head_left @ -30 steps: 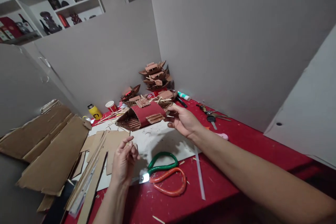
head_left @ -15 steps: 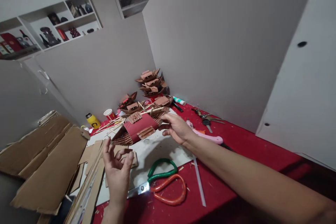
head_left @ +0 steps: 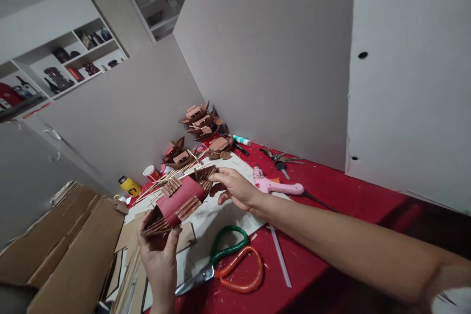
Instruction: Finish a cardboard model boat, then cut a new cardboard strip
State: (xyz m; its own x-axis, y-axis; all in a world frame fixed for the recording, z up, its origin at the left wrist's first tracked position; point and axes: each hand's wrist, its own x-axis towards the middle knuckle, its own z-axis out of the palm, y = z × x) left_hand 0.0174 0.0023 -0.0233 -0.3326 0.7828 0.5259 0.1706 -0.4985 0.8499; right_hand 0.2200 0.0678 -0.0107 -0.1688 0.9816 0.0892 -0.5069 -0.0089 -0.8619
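A model boat (head_left: pixel 183 199) with a red curved roof and ribbed brown cardboard pieces is held up over the white board (head_left: pixel 206 235). My left hand (head_left: pixel 159 250) grips its near left end, thumb in front and fingers behind. At the far right end, my right hand (head_left: pixel 231 187) pinches the hull's tip between thumb and fingers. Below the boat lie large scissors (head_left: pixel 221 262) with one green and one orange handle. Just beyond my right forearm rests a pink glue gun (head_left: pixel 281 187).
Several finished model boats (head_left: pixel 198 122) are stacked at the table's back corner. Cardboard sheets (head_left: pixel 69 250) lean at the left. A yellow bottle (head_left: pixel 129 186), a paper cup (head_left: pixel 150 173), keys (head_left: pixel 282 167) and a clear glue stick (head_left: pixel 279 257) lie around on the red cloth (head_left: pixel 316 240).
The boat has moved down and left, tilting towards me. My left hand, open beside it before, is now closed on its near end. My right hand keeps its hold. The view has shifted.
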